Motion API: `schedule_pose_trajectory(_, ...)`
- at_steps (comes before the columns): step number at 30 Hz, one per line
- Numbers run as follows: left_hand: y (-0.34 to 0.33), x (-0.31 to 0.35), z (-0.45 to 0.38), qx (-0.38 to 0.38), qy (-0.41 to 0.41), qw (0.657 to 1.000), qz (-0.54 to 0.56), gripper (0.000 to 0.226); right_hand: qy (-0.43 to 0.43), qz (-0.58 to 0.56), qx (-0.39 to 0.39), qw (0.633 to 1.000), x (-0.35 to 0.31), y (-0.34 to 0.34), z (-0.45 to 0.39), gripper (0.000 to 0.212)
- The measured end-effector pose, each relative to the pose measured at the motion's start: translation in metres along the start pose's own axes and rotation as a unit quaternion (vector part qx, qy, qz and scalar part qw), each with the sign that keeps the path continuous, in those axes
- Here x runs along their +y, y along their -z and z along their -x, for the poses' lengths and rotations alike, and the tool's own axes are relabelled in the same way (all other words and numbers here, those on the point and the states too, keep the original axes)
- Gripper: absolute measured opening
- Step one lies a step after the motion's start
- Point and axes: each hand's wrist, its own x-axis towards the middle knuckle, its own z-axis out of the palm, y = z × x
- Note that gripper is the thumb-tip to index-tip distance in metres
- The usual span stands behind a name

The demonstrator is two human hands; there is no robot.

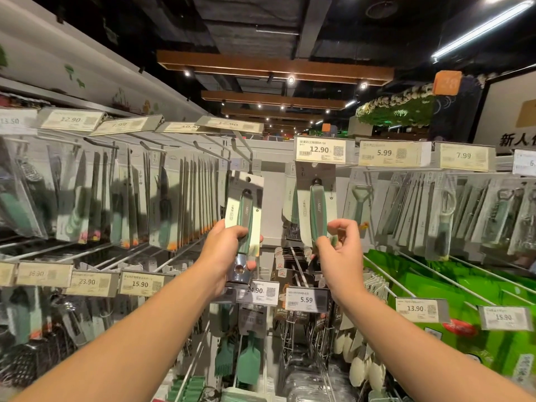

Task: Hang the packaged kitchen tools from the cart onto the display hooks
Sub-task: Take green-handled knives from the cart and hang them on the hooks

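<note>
We hold one packaged kitchen tool [245, 213] up in our left hand [229, 250], fingers curled round its green handle and card, the punched hole at its top just below a bare display hook [246, 153]. Our right hand [339, 242] pinches the lower end of a second packaged tool [317, 210], which already hangs on the hook under the 12.90 price tag [319, 150] (its card top sits against the hook's tip). So each grip is closed on its own pack. To both sides, the hooks carry rows of clear packs with green-handled utensils inside. Lower down hang green silicone brushes [224, 358] and, to the right, bright green bags [452, 303]. The cart is not visible.
</note>
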Motion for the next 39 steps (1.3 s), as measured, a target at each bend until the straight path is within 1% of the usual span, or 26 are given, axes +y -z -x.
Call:
schedule_pose_trajectory(7,0.001,-0.002,-0.011,-0.002,0.003,1.0,0.005,0.015,-0.003,-0.027,0.021,0.999,0.009,-0.005,0.0,0.035)
schedule_pose_trajectory(12,0.001,-0.003,-0.018,-0.005,0.0,1.0,0.006,0.018,-0.005,-0.072,0.034,0.997,0.01,-0.01,-0.001,0.035)
schedule_pose_trajectory(17,-0.004,-0.002,-0.025,-0.007,0.0,1.0,0.013,0.02,-0.07,-0.049,0.017,0.996,0.015,-0.02,-0.011,0.032)
schedule_pose_trajectory(20,-0.009,0.002,-0.029,-0.014,0.002,1.0,0.015,0.019,-0.096,-0.025,0.014,0.995,0.015,-0.025,-0.031,0.024)
schedule_pose_trajectory(23,-0.015,0.004,-0.034,-0.014,0.003,1.0,0.017,0.02,-0.161,-0.022,0.023,0.986,0.019,-0.033,-0.057,0.018)
schedule_pose_trajectory(26,-0.022,0.005,-0.038,-0.014,-0.003,1.0,0.017,0.023,-0.205,-0.079,0.017,0.975,0.023,-0.044,-0.082,0.03)
schedule_pose_trajectory(27,-0.024,0.006,-0.038,-0.016,-0.004,1.0,0.018,0.021,-0.213,-0.077,0.01,0.974,0.023,-0.046,-0.089,0.033)
schedule_pose_trajectory(29,-0.025,0.008,-0.04,-0.017,-0.002,1.0,0.021,0.014,-0.226,-0.036,-0.017,0.973,0.029,-0.051,-0.106,0.038)
schedule_pose_trajectory(31,-0.024,0.008,-0.042,-0.011,0.006,1.0,0.026,0.011,-0.227,0.003,-0.039,0.973,0.036,-0.055,-0.124,0.039)
schedule_pose_trajectory(33,-0.022,0.008,-0.044,-0.014,0.015,0.999,0.033,0.01,-0.237,0.016,-0.06,0.97,0.044,-0.055,-0.137,0.036)
schedule_pose_trajectory(35,-0.02,0.01,-0.045,-0.022,0.027,0.999,0.037,0.018,-0.242,0.027,-0.066,0.968,0.049,-0.051,-0.139,0.032)
schedule_pose_trajectory(36,-0.019,0.01,-0.045,-0.023,0.034,0.998,0.041,0.022,-0.234,0.038,-0.061,0.97,0.049,-0.049,-0.137,0.029)
schedule_pose_trajectory(37,-0.019,0.01,-0.046,-0.021,0.037,0.998,0.044,0.02,-0.215,0.054,-0.047,0.974,0.05,-0.047,-0.132,0.029)
schedule_pose_trajectory(39,-0.018,0.008,-0.049,-0.011,0.028,0.999,0.024,0.006,-0.155,0.091,-0.006,0.984,0.048,-0.045,-0.119,0.027)
